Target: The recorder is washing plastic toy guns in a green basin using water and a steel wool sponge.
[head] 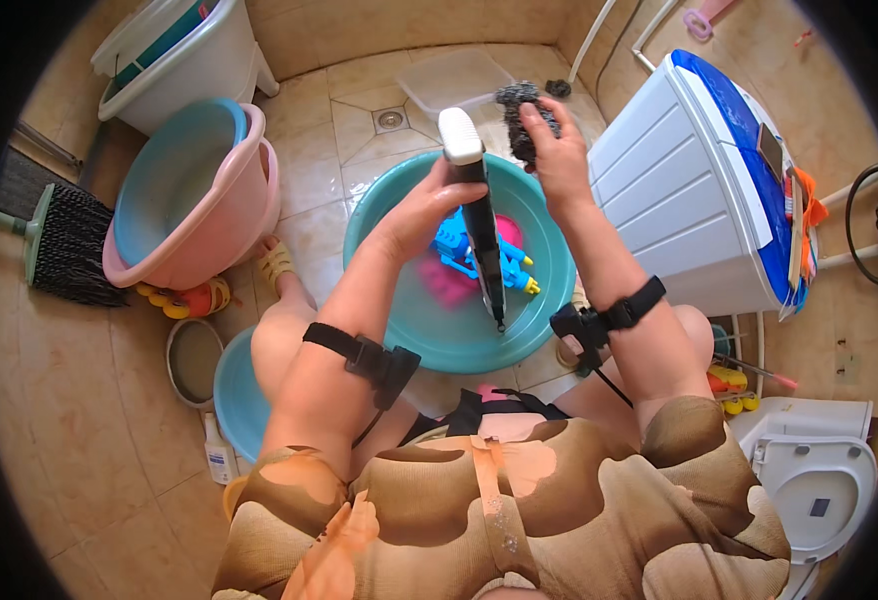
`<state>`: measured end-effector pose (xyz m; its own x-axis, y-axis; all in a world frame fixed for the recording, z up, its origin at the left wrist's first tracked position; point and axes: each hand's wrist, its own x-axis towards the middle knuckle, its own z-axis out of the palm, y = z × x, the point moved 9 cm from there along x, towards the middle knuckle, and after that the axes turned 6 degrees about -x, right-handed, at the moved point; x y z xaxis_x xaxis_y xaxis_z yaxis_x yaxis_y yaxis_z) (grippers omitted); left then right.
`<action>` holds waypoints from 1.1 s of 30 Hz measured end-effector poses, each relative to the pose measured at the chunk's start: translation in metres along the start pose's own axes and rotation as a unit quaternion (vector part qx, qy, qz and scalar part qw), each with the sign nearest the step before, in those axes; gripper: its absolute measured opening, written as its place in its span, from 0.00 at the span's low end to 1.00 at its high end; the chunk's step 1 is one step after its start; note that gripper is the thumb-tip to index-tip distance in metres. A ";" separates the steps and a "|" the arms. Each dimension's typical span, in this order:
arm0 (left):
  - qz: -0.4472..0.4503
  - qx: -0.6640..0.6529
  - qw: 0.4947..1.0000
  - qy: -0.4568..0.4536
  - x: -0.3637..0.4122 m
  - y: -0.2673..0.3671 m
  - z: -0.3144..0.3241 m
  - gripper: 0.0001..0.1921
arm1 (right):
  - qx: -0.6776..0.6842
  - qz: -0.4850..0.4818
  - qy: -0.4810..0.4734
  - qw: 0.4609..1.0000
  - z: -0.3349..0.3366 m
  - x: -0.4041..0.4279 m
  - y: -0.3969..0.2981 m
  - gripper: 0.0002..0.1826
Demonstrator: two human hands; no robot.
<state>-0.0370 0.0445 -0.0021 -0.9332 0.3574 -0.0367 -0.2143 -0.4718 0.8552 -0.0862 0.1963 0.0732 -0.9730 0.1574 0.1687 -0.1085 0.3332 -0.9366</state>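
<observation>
My left hand [439, 202] grips a long black-and-white plastic toy [476, 217], held over a teal basin [379, 330]. Its white ridged end points away from me, and its narrow black end points back towards me. To the right, my right hand [562, 161] holds a dark grey, shaggy scrubbing cloth [521, 124] above the basin's far right rim, apart from the toy. Cloudy water fills the basin below. In it lie a blue toy water gun [454, 236] with yellow tips and a pink plastic piece [510, 231], partly hidden behind the held toy.
A white washing machine [671, 187] with a blue top stands right; a phone [770, 150] lies on it. Stacked pink and blue tubs [176, 187] and a broom [71, 247] are left. Beyond the basin are a clear plastic tray [446, 75] and a floor drain [390, 120].
</observation>
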 end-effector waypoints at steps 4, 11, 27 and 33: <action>0.059 0.067 0.990 0.106 -0.002 0.022 0.000 0.33 | 0.074 -0.012 -0.049 0.996 -0.005 -0.027 -0.028 0.23; 0.148 0.051 0.974 0.161 0.002 0.024 -0.002 0.30 | 0.123 -0.121 -0.052 0.984 0.011 -0.038 -0.048 0.18; 0.227 0.112 0.924 0.286 -0.009 0.031 -0.009 0.28 | -0.102 -0.301 0.032 0.948 0.011 -0.048 -0.059 0.21; 0.170 0.047 0.967 0.186 -0.004 0.022 0.000 0.24 | -0.138 -0.271 0.068 0.950 0.013 -0.033 -0.054 0.18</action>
<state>-0.0379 0.0326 0.0168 -0.9881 -0.1272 0.0863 0.1333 -0.4297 0.8931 -0.0511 0.1613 0.1140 -0.7519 0.0044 0.6593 -0.5113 0.6274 -0.5873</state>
